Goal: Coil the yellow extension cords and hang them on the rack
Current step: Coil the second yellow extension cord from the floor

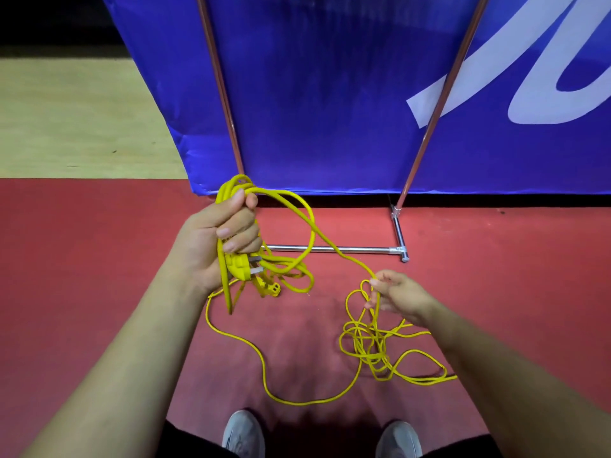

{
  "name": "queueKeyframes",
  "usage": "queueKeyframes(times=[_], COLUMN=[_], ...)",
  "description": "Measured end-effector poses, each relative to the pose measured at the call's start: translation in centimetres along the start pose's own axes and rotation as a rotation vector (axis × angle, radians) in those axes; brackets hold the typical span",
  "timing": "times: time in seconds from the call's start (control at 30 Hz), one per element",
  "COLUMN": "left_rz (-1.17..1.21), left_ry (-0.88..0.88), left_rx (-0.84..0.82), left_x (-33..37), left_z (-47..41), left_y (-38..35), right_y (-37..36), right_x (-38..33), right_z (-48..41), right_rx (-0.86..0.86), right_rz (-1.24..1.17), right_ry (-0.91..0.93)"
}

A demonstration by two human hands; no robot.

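1. The yellow cord [311,226] I hold looks like smooth, faintly glossy plastic.
2. The rack bar [330,248] is shiny metal.
3. The blue banner [314,94] is sheeny cloth.
4. The red floor [99,259] looks matt.

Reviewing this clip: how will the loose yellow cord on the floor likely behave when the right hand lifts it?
Probably floppy: the loose cord hangs limp from the right hand. Likely to snag, since its loops overlap in a tangle on the floor. Seemingly light: a fingertip pinch holds it.
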State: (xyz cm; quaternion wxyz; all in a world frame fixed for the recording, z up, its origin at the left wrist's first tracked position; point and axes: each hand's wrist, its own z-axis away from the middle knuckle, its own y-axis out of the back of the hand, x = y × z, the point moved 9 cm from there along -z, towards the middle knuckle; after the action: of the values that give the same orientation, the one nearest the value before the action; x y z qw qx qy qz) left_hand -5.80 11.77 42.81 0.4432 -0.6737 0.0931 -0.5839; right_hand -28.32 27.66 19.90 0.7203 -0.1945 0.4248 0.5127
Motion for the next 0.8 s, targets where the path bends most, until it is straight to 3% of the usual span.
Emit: queueKeyframes(times=[0.07,0.1,0.17,0.23,0.3,0.37,0.47,0.53,0.63,0.7,0.8], left_rz=[-0.183,-0.264,-0.410,-0.513,-0.552,-0.586,-0.687,-0.655,-0.398,-0.287,-0.224], left_ry=[-0.029,-0.034,-0.022,0.027,0.097,0.158,0.198,0.236,0.329,0.313,0.254], left_rx=[0.155,0.204,0.252,0.260,0.237,0.209,0.266,0.334,0.425,0.480,0.498], left_x=[-0.1,-0.2,-0.7,-1.6,-2.9,-4.5,-5.9,-6.1,-6.0,-5.4,-4.4], left_z=[0.0,0.0,0.0,0.0,0.0,-0.1,-0.2,-0.2,0.1,0.1,-0.1], left_y=[1.1,1.4,1.5,1.3,0.9,0.1,0.0,1.1,3.5,4.6,5.0], right_y=[0.5,0.7,0.4,-2.1,-5.3,-7.7,-8.2,-6.4,-1.1,2.3,4.4], right_x=[-1.6,-3.3,-7.6,-11.4,-13.9,-16.7,-19.7,-19.3,-14.6,-11.2,-10.2], right_z=[0.2,0.5,1.9,4.3,7.5,11.1,13.3,12.0,7.9,6.1,5.2], right_rx=[0.142,0.196,0.220,0.053,-0.206,-0.383,-0.439,-0.342,-0.029,0.167,0.332], right_rz=[-0.129,-0.058,0.306,0.635,0.763,0.703,0.498,0.472,0.537,0.437,0.233], right_ry=[0.006,0.058,0.199,0.267,0.280,0.351,0.440,0.390,0.182,0.061,0.113])
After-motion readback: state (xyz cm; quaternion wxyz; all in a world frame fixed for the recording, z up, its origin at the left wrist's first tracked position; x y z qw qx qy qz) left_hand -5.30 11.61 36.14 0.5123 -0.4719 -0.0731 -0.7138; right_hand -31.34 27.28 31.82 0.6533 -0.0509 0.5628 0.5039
